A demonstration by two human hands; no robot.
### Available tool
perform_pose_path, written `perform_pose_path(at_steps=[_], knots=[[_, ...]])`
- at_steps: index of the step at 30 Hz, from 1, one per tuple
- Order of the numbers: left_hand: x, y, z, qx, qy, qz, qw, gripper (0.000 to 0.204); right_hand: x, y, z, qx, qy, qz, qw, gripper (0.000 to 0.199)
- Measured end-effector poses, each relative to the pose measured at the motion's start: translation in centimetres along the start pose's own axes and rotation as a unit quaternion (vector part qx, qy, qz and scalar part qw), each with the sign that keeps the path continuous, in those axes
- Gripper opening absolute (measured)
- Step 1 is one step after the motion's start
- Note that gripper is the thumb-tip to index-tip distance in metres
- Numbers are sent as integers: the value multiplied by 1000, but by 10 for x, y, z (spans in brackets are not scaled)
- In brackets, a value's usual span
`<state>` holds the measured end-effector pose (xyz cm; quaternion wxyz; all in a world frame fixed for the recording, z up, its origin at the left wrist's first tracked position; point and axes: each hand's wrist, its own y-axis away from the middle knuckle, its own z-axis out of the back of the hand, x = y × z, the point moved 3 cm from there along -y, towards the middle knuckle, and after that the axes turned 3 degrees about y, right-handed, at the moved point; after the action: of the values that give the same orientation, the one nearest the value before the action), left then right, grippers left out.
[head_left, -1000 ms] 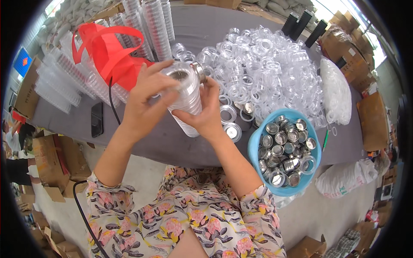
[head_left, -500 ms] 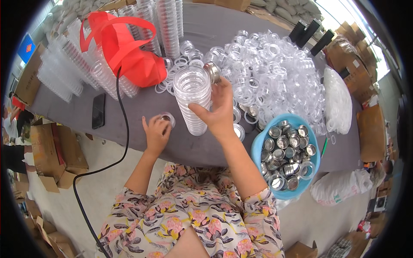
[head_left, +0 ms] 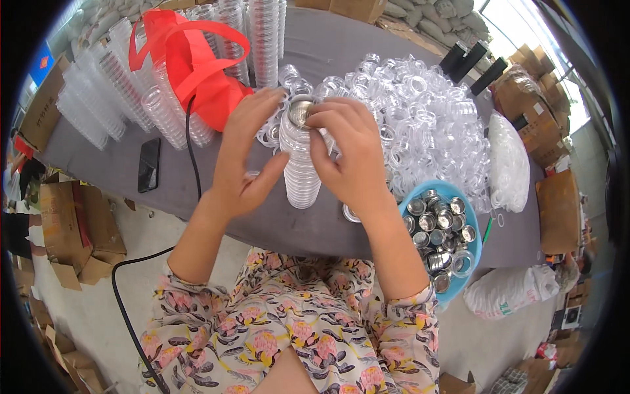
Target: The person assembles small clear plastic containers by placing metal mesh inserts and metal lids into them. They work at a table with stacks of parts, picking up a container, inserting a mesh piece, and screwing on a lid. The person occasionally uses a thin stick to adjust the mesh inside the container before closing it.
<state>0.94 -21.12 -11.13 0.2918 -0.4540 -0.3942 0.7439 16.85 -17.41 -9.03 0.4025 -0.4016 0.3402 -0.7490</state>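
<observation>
Gripping a tall stack of clear round plastic containers (head_left: 299,164) above the grey table (head_left: 275,223), the right hand (head_left: 351,157) pinches a small round silver metal tin (head_left: 300,111) on the stack's top. The left hand (head_left: 246,154) hovers beside the stack, fingers spread, clasping nothing. A blue plastic basin (head_left: 474,217) of silver tins sits right; a red fabric bag (head_left: 197,65) lies left.

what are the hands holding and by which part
The right hand grips a stack of clear plastic cups near its top, fingertips on a metal disc there. The left hand steadies the stack's side.
</observation>
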Motion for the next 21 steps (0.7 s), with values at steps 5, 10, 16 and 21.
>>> perform_pose_path(at_steps=[5,10,16,21], knots=[[0,-16,-5,201,-140,0,969,40,-10,6,15,-8,-13,-51,999,25],[-13,-25,-6,232,-207,-39,950,24,-26,45,-4,63,-164,-205,963,79],[-20,-39,-11,328,-180,-47,926,10,-29,52,-31,57,-258,-269,926,100],[1,-26,-9,239,-115,42,963,14,-37,55,-42,24,-216,-234,948,95]])
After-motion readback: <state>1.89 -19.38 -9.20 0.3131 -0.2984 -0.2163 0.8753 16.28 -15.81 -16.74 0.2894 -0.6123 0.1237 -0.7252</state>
